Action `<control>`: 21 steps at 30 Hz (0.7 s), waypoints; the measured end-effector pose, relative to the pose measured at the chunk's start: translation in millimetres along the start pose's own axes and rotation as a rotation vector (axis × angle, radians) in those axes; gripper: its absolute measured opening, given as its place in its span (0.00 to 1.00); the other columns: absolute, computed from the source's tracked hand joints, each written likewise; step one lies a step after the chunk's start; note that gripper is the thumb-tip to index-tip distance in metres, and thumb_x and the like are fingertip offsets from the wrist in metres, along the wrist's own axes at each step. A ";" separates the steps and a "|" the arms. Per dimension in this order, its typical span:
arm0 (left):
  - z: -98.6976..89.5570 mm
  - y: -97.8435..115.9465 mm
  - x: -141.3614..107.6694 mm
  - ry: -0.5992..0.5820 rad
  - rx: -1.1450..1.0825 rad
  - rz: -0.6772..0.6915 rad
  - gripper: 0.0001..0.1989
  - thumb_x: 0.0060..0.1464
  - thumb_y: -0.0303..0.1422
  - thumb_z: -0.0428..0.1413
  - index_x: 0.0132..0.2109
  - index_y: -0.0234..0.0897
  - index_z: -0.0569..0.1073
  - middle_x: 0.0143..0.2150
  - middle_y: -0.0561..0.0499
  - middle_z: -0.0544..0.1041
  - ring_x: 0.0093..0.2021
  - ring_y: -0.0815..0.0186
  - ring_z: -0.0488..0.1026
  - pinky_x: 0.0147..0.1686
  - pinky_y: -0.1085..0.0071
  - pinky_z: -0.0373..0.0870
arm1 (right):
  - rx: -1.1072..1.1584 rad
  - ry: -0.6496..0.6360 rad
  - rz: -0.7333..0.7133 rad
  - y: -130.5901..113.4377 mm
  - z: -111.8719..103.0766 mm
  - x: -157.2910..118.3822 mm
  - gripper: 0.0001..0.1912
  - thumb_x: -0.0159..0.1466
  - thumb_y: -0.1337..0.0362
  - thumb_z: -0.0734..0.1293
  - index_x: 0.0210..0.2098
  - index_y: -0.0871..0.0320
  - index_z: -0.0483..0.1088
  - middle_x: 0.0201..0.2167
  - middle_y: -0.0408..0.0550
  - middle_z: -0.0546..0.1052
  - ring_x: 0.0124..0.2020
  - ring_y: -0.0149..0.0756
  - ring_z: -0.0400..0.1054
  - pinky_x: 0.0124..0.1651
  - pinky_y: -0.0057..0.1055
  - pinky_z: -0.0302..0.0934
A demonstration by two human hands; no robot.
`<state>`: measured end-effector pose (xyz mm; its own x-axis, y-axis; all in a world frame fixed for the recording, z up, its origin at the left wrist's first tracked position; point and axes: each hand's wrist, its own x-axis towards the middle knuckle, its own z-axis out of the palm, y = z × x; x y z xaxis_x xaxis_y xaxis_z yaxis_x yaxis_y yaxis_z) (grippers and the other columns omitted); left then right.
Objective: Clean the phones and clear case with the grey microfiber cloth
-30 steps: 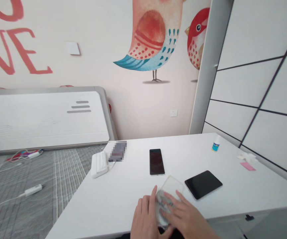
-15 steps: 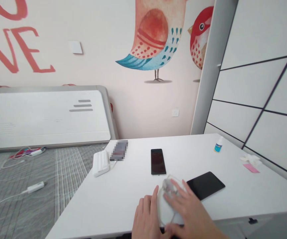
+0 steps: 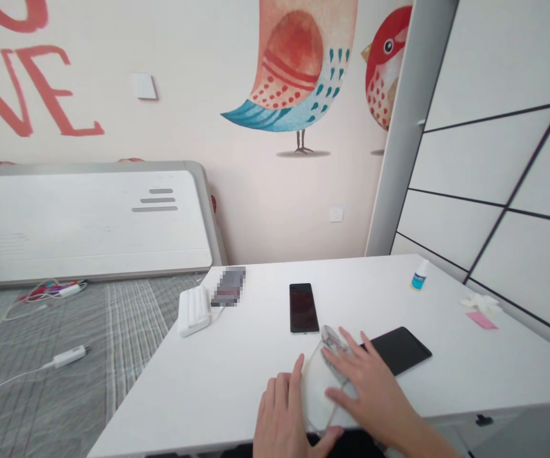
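Note:
My left hand point(image 3: 281, 413) grips the near left edge of a transparent rounded-corner sheet point(image 3: 316, 388), glass or plastic, which rests on the table. My right hand point(image 3: 370, 388) lies spread over the sheet's right side. Under its fingertips, a crumpled greyish wipe point(image 3: 336, 343) presses on the sheet's far end. A black tablet point(image 3: 401, 350) lies just beyond my right fingers, and a black smartphone point(image 3: 304, 308) lies face up beyond the sheet.
The white table point(image 3: 184, 401) also holds a white multi-port charger point(image 3: 193, 310), a pixelated grey object point(image 3: 228, 286), a small blue-labelled bottle point(image 3: 418, 277), a white tissue point(image 3: 482, 304) and a pink slip point(image 3: 481, 320). Its left edge drops to a grey plaid mattress point(image 3: 41, 356) with a white cable.
The wipe and my right fingers have slid toward the far end of the sheet. My left hand stays at the sheet's near left edge, and the view has shifted slightly.

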<state>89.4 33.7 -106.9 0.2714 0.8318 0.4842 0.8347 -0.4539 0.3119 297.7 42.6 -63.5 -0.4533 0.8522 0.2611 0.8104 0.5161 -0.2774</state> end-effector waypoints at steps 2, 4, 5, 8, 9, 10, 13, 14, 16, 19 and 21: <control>1.3 -0.4 -0.3 -0.015 0.000 -0.001 0.53 0.45 0.38 0.69 0.74 0.35 0.56 0.47 0.45 0.74 0.45 0.54 0.70 0.47 0.61 0.69 | 0.034 -0.057 -0.184 -0.2 3.5 -0.5 0.29 0.73 0.49 0.62 0.71 0.46 0.62 0.68 0.46 0.69 0.74 0.52 0.54 0.75 0.58 0.46; 2.4 -0.9 -0.4 -0.013 -0.002 -0.006 0.52 0.45 0.38 0.69 0.74 0.35 0.55 0.48 0.45 0.74 0.45 0.54 0.70 0.48 0.61 0.69 | 0.044 -0.071 -0.205 0.6 5.4 -1.0 0.27 0.74 0.50 0.62 0.70 0.42 0.62 0.67 0.43 0.71 0.74 0.49 0.55 0.75 0.56 0.45; 2.9 -1.1 -0.3 -0.002 -0.001 -0.006 0.53 0.46 0.39 0.69 0.74 0.34 0.55 0.48 0.44 0.74 0.46 0.54 0.70 0.49 0.61 0.69 | 0.022 -0.042 -0.116 1.5 5.7 -1.2 0.27 0.74 0.49 0.61 0.70 0.42 0.63 0.66 0.43 0.72 0.74 0.51 0.53 0.75 0.60 0.43; 3.9 -2.0 0.4 0.023 0.013 0.017 0.52 0.47 0.43 0.69 0.74 0.33 0.56 0.49 0.43 0.75 0.45 0.53 0.71 0.48 0.60 0.69 | -0.034 0.030 0.026 3.7 6.8 -1.5 0.33 0.71 0.43 0.62 0.71 0.49 0.62 0.67 0.50 0.70 0.75 0.57 0.50 0.74 0.66 0.41; 3.8 -2.3 0.5 0.017 0.016 0.026 0.52 0.47 0.43 0.68 0.74 0.33 0.56 0.48 0.44 0.75 0.45 0.53 0.71 0.47 0.60 0.69 | -0.019 0.017 -0.059 3.9 7.1 -1.9 0.33 0.71 0.43 0.63 0.71 0.48 0.62 0.67 0.49 0.70 0.74 0.56 0.52 0.74 0.63 0.42; 3.4 -2.5 0.6 0.008 0.015 0.030 0.52 0.47 0.42 0.68 0.74 0.34 0.56 0.47 0.44 0.75 0.44 0.53 0.71 0.47 0.60 0.69 | 0.003 -0.010 -0.156 3.7 7.0 -2.5 0.31 0.72 0.45 0.63 0.71 0.46 0.62 0.67 0.47 0.70 0.74 0.53 0.53 0.75 0.60 0.43; 0.5 -2.1 0.3 -0.003 -0.001 0.012 0.52 0.47 0.43 0.68 0.74 0.35 0.54 0.50 0.42 0.75 0.46 0.52 0.72 0.49 0.59 0.69 | 0.004 -0.002 -0.100 1.5 2.1 -5.2 0.27 0.73 0.48 0.62 0.70 0.42 0.63 0.65 0.43 0.73 0.74 0.51 0.52 0.75 0.62 0.42; -0.8 -1.5 0.2 -0.003 -0.006 0.008 0.52 0.48 0.43 0.68 0.74 0.35 0.54 0.51 0.41 0.75 0.47 0.52 0.72 0.49 0.59 0.69 | -0.011 0.021 -0.002 0.0 -0.2 -6.2 0.27 0.73 0.47 0.61 0.70 0.43 0.63 0.65 0.45 0.73 0.75 0.54 0.50 0.74 0.66 0.41; -3.7 0.3 0.3 -0.010 -0.011 0.008 0.51 0.50 0.42 0.67 0.75 0.36 0.53 0.51 0.42 0.75 0.47 0.52 0.72 0.50 0.59 0.69 | 0.003 0.012 0.034 -4.0 -3.1 -7.4 0.31 0.72 0.43 0.62 0.70 0.47 0.63 0.67 0.49 0.70 0.75 0.56 0.49 0.73 0.67 0.40; -8.4 3.7 1.0 -0.027 -0.015 0.004 0.48 0.53 0.38 0.65 0.75 0.36 0.53 0.49 0.43 0.75 0.46 0.54 0.73 0.49 0.60 0.70 | 0.105 -0.081 -0.168 -5.9 -2.4 -4.5 0.31 0.70 0.43 0.65 0.69 0.44 0.65 0.67 0.47 0.71 0.74 0.51 0.54 0.75 0.57 0.45; -11.9 6.3 1.5 -0.012 -0.020 -0.007 0.47 0.54 0.40 0.65 0.74 0.36 0.53 0.51 0.43 0.75 0.48 0.53 0.73 0.50 0.59 0.70 | 0.102 0.004 -0.094 -0.9 -3.3 0.3 0.22 0.73 0.49 0.64 0.62 0.45 0.73 0.61 0.45 0.77 0.70 0.50 0.61 0.74 0.57 0.49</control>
<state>89.4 28.3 -94.4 0.2718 0.8386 0.4722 0.8266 -0.4546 0.3317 298.1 42.1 -60.1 -0.5242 0.7992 0.2940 0.7221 0.6002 -0.3440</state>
